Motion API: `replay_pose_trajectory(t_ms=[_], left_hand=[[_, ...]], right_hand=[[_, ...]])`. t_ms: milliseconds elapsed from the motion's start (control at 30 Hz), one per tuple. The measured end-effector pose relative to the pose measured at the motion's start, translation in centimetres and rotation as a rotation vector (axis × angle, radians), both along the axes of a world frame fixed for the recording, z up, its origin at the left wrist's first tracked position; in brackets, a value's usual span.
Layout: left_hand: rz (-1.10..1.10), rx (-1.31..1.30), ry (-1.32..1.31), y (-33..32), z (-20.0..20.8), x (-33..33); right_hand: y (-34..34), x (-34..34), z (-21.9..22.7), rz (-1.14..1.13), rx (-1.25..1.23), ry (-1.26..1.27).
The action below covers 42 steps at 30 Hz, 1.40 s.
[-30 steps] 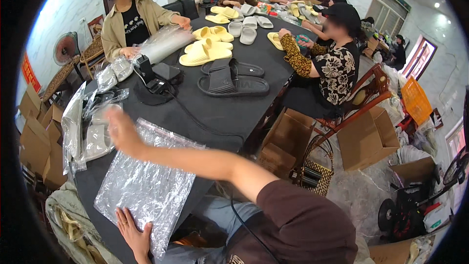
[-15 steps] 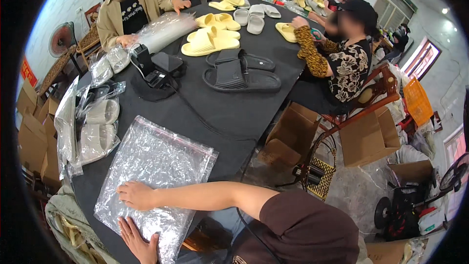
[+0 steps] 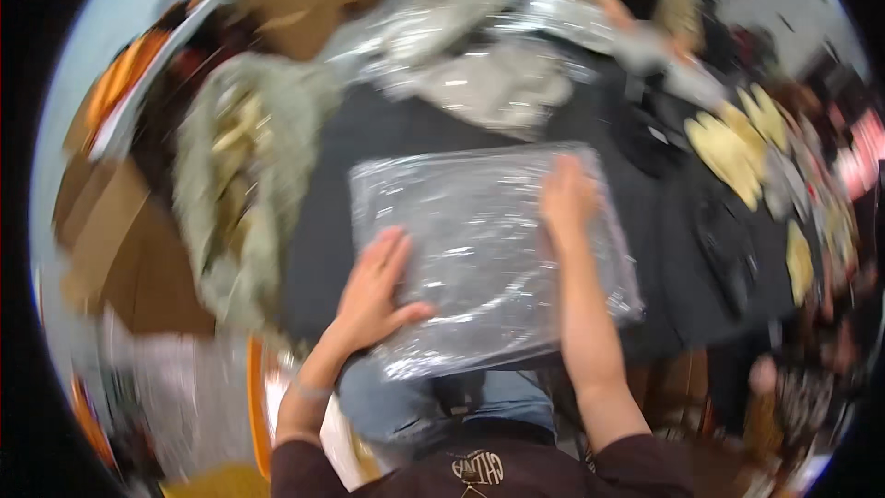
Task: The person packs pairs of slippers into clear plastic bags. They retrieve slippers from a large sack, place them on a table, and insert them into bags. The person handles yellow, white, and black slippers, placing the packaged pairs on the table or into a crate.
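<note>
A large clear plastic bag (image 3: 475,249) lies flat and crinkled on the black-covered table (image 3: 318,212) in front of me. My left hand (image 3: 371,293) rests on its left edge, open, with the thumb spread away from the fingers. On the right part of the bag, my right hand (image 3: 569,195) lies flat, fingers pointing away from me. Just beyond the bag are grey slippers in clear wrapping (image 3: 498,88), blurred by motion.
Left of the table stands a pale green sack (image 3: 207,184) with yellow things inside, beside cardboard boxes (image 3: 138,258). Yellow slippers (image 3: 728,152) and a black slipper (image 3: 724,249) lie on the right. Another person's hand (image 3: 613,14) is at the far side.
My view has swung to the left, so the bag now sits in the middle and the sack shows fully. Both hands still lie on the bag, now farther apart.
</note>
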<state>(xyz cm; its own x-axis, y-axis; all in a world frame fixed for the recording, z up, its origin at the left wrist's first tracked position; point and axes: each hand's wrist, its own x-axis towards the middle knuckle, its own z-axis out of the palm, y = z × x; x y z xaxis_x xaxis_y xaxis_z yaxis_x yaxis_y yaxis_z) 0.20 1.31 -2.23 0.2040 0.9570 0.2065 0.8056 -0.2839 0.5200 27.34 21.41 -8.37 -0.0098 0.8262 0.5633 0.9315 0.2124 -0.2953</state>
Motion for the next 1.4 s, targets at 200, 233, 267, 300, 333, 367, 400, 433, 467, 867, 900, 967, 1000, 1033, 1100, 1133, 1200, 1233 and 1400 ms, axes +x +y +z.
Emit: replay_pose_trajectory(t_ms=[200, 233, 267, 300, 333, 367, 400, 433, 467, 867, 900, 967, 1000, 1033, 1100, 1133, 1200, 1233, 1400], left_hand=[[0.421, 0.496, -0.61, -6.0, -2.0, -6.2], [0.586, 0.548, -0.787, -6.9, -3.6, -6.9], [0.724, 0.585, -0.785, -7.9, -5.3, -8.5], [0.853, 0.62, -0.788, -8.8, -7.0, -9.9], [0.973, 0.652, -0.793, -10.1, -7.9, -11.0], [1.075, 0.677, -0.505, -10.9, -7.6, -12.4], [1.073, 0.718, -0.404, -11.3, -7.6, -14.1], [1.064, 0.754, -0.304, -11.2, -7.8, -16.3], [1.061, 0.788, -0.202, -11.2, -8.1, -18.5], [0.673, -0.369, -0.881, -12.5, -22.4, -26.9], [0.635, -0.334, -0.817, -12.6, -21.8, -26.4], [0.649, -0.224, -0.927, -12.6, -24.5, -27.5], [0.64, -0.168, -0.984, -12.0, -24.5, -27.6], [0.659, -0.212, -1.138, -12.0, -24.5, -27.6], [0.66, -0.319, -1.443, -11.0, -21.0, -26.4], [0.672, -0.366, -1.615, -10.3, -20.7, -26.3], [0.713, -0.448, -1.951, -9.5, -20.9, -26.8], [0.673, -0.316, -1.828, -9.4, -21.9, -27.3], [0.749, 0.115, -0.594, -7.2, -22.0, -29.9]], right_hand=[[2.4, 2.0, -1.8, 0.149, -0.116, -0.138], [2.8, 2.2, -2.0, 0.133, -0.152, -0.158], [3.7, 2.9, -2.2, 0.137, -0.194, -0.216], [4.4, 3.3, -2.5, 0.137, -0.22, -0.186], [3.9, 2.9, -2.2, 0.109, -0.229, -0.217], [3.7, 2.6, -1.8, 0.106, -0.244, -0.199], [3.7, 2.6, -1.9, 0.114, -0.229, -0.196], [3.7, 2.8, -1.9, 0.115, -0.216, -0.193], [3.9, 2.7, -1.9, 0.122, -0.204, -0.193], [3.9, 2.4, -1.9, 0.16, -0.168, -0.156], [3.8, 2.6, -2.0, 0.174, -0.155, -0.167], [3.7, 2.1, -2.1, 0.176, -0.176, -0.142], [3.7, 2.1, -2.0, 0.165, -0.181, -0.131], [3.7, 2.1, -1.9, 0.161, -0.178, -0.144], [3.5, 3.0, -2.1, 0.123, -0.164, -0.167], [3.5, 3.3, -2.2, 0.133, -0.145, -0.178], [3.6, 2.8, -2.1, 0.175, -0.108, -0.19], [3.8, 2.4, -2.1, 0.19, -0.087, -0.198], [2.5, 1.1, -1.1, 0.068, -0.206, -0.155]])
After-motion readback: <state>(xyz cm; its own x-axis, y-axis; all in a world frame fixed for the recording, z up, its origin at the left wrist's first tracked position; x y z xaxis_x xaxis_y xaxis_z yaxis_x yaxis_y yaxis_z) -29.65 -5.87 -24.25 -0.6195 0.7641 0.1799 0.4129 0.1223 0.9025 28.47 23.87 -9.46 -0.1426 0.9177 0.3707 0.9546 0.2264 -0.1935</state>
